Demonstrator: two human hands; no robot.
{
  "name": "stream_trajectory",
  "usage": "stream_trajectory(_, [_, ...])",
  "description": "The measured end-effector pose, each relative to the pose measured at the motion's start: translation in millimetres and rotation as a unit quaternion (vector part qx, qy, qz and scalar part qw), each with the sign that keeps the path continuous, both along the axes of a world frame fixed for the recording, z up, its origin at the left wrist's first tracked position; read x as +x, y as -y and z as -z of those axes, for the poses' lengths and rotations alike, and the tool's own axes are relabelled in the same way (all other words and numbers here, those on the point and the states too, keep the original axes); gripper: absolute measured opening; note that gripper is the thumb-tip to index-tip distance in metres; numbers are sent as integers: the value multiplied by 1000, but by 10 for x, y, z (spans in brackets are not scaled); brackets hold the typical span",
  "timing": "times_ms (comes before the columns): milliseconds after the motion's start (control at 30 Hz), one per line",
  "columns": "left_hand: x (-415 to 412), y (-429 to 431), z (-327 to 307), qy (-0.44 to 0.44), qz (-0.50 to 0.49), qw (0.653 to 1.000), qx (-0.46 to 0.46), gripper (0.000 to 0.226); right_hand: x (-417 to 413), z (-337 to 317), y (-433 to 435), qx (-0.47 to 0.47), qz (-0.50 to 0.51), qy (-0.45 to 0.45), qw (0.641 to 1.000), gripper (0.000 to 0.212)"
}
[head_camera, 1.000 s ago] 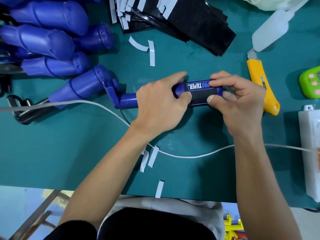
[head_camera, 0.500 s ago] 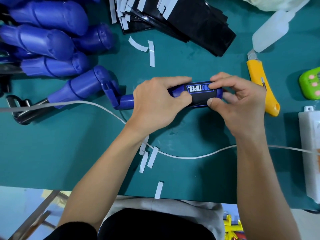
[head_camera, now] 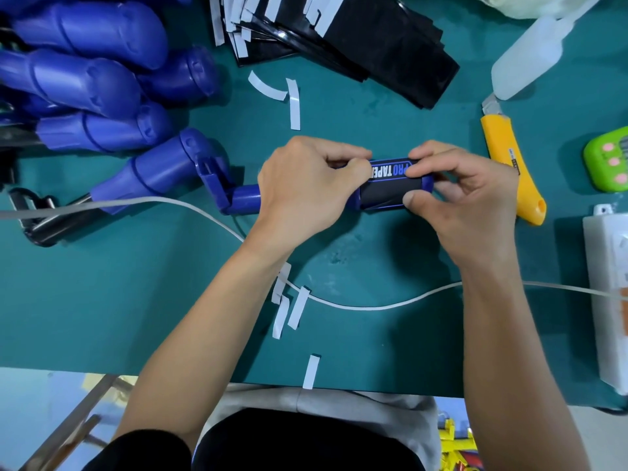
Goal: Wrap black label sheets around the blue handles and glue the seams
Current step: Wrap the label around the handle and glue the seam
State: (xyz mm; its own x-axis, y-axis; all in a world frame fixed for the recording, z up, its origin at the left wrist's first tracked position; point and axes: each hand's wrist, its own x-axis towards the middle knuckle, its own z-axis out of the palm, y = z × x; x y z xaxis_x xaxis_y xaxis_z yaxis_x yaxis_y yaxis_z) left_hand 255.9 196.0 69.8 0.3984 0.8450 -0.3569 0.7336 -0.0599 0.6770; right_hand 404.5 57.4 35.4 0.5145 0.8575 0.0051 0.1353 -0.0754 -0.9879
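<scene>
A blue handle (head_camera: 244, 200) lies across the middle of the green table. A black label sheet (head_camera: 384, 192) printed "PRO TAPER" is wrapped around its right part. My left hand (head_camera: 302, 188) grips the handle's middle, fingers curled over the top and touching the label's left edge. My right hand (head_camera: 465, 195) pinches the label's right end, fingers on top and thumb on the near side. A stack of black label sheets (head_camera: 360, 39) lies at the top centre. A pile of bare blue handles (head_camera: 95, 96) fills the top left.
A white glue bottle (head_camera: 530, 59) and a yellow utility knife (head_camera: 509, 164) lie to the right. A green timer (head_camera: 608, 164) and a white power strip (head_camera: 608, 300) sit at the right edge. A white cable (head_camera: 356, 305) and white backing strips (head_camera: 294, 103) cross the table.
My left-hand fingers have curled tighter over the handle. The handle has turned so the printed text sits farther from me and more plain black label faces up. My right thumb moved down the near side.
</scene>
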Motion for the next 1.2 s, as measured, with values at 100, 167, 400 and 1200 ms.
stream_trajectory(100, [12,-18,7,-3,-7,1000,-4,20,-21,-20,12,-8,-3,7,1000,44])
stream_trajectory(167, [9,-32,19,-1,-6,1000,2,21,-35,-34,7,-12,-4,8,1000,45])
stream_trajectory(400, [-167,82,17,22,66,994,79,34,-40,-65,3,-19,2,0,1000,43])
stream_trajectory(1200, [-393,38,117,139,219,954,151,50,-52,-38,-38,-19,44,-25,999,38])
